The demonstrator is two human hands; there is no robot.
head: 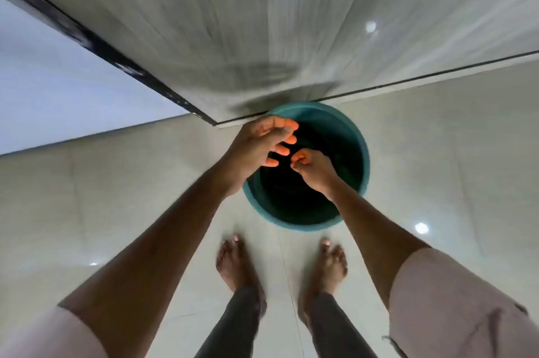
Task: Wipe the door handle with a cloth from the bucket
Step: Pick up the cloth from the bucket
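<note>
A teal bucket (354, 136) stands on the pale tiled floor just in front of my feet, against the foot of a grey wood-grain door (233, 22). Its inside is dark, and I cannot make out a cloth in it. My left hand (259, 147) hovers over the bucket's left rim with its fingers apart and curled, holding nothing. My right hand (313, 166) is over the bucket's mouth with its fingers bunched together; nothing shows in them. The door handle is out of view.
The door's dark edge (96, 45) runs diagonally at the left, with a pale wall (43, 80) beyond it. My bare feet (236, 264) stand on the glossy floor tiles (87, 197) close to the bucket.
</note>
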